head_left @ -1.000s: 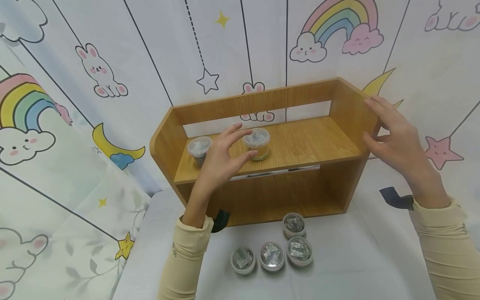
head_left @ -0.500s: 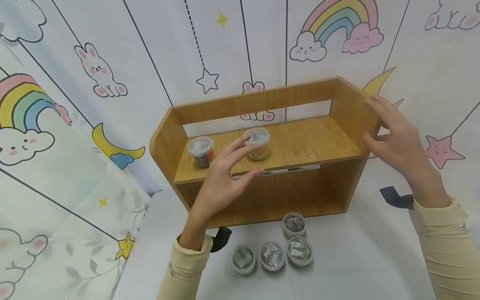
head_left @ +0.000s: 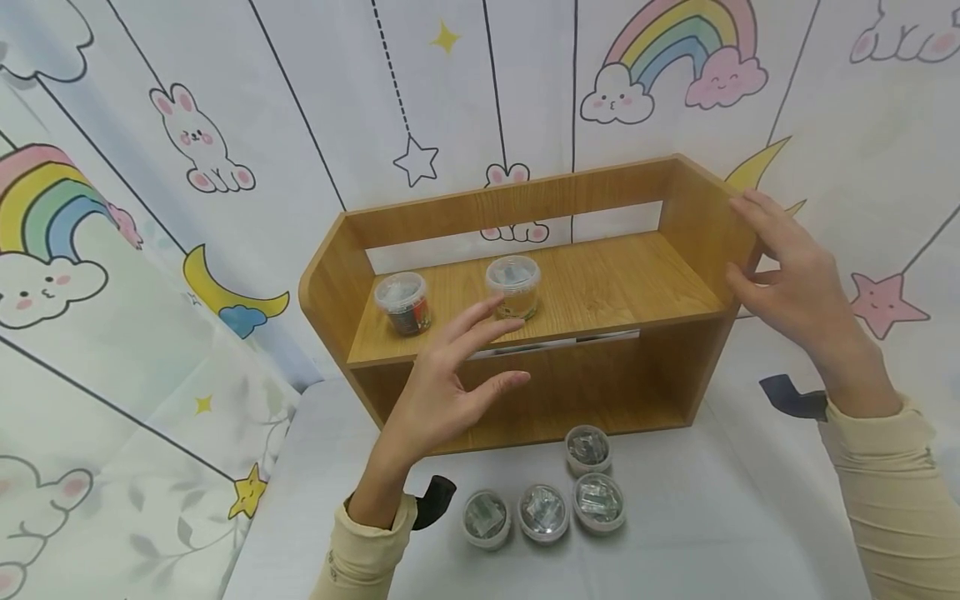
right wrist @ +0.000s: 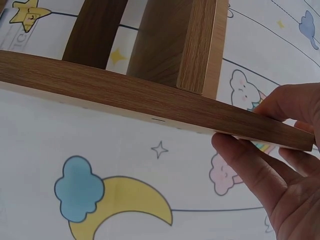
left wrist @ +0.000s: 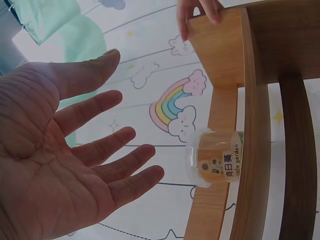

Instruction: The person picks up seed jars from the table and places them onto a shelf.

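A two-tier wooden shelf (head_left: 615, 283) stands against the patterned backdrop. On its upper board sit two clear-lidded plastic cups: a dark-and-red one (head_left: 408, 312) at the left and an orange-labelled one (head_left: 513, 275) near the middle. The label of the orange cup (left wrist: 215, 159), printed "little garden", faces the left wrist view. My left hand (head_left: 438, 387) hovers before the shelf, fingers spread and holding nothing; its fingertips overlap the orange cup's lower edge in the head view. At the right side panel (right wrist: 150, 102), my right hand (right wrist: 280, 165) grips the edge, thumb and fingers on opposite faces.
Several more lidded cups stand on the white tabletop (head_left: 712, 517) before the shelf: one cup (head_left: 486, 519) at the left, another (head_left: 543, 513) in the middle, a third (head_left: 599, 503) at the right, with a further cup (head_left: 588, 450) behind, close to the shelf's lower front edge.
My left hand has drawn back and down from the orange-labelled cup, its thumb and fingers spreading wider; the dark-and-red cup is now fully visible. My right hand stays on the side panel.
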The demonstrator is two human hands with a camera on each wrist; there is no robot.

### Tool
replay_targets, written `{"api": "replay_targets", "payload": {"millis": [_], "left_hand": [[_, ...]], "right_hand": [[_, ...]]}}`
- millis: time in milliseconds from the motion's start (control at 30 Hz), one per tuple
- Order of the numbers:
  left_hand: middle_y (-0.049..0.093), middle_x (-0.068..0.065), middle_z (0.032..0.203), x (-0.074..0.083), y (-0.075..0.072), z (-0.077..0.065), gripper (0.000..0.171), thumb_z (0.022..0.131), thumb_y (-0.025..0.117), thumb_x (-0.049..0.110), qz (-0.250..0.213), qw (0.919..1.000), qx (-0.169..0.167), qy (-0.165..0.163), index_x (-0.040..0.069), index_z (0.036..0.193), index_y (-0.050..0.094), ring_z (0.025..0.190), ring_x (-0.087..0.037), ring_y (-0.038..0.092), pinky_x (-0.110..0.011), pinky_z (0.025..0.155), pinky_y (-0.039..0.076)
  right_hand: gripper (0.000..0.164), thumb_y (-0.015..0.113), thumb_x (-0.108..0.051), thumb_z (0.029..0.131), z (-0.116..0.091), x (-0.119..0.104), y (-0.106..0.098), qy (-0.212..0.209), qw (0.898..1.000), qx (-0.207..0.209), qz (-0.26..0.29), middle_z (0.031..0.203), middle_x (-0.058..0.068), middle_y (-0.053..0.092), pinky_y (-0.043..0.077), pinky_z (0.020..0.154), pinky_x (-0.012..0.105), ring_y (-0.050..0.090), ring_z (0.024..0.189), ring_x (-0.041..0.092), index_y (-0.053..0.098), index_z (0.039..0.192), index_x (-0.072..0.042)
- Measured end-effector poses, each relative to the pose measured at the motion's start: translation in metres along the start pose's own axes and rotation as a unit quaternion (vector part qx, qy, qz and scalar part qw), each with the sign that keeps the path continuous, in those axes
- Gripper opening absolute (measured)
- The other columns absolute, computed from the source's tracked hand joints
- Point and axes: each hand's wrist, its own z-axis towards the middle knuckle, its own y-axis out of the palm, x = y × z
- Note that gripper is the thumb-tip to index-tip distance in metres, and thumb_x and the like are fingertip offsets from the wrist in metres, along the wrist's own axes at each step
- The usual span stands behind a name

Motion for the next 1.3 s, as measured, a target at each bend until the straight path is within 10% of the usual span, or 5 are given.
{"api": "replay_targets", "payload": {"millis": [1300], "left_hand": [[0.039,0.004,0.153,-0.017,0.015,-0.064,0.050,0.088,0.076,0.025,-0.059,0.9954,-0.067,-0.036,0.020,0.135,0.060,0.139,-0.020,0.038,-0.044,0.107,0.040]], "right_hand": [[0.089,0.070,0.018,0.076,0.000,-0.003,0.001,0.012,1.000,-0.004,-0.004,0.158,-0.004,0.032,0.033,0.075,-0.003,0.050,0.127,0.037,0.041,0.152,-0.017]]}}
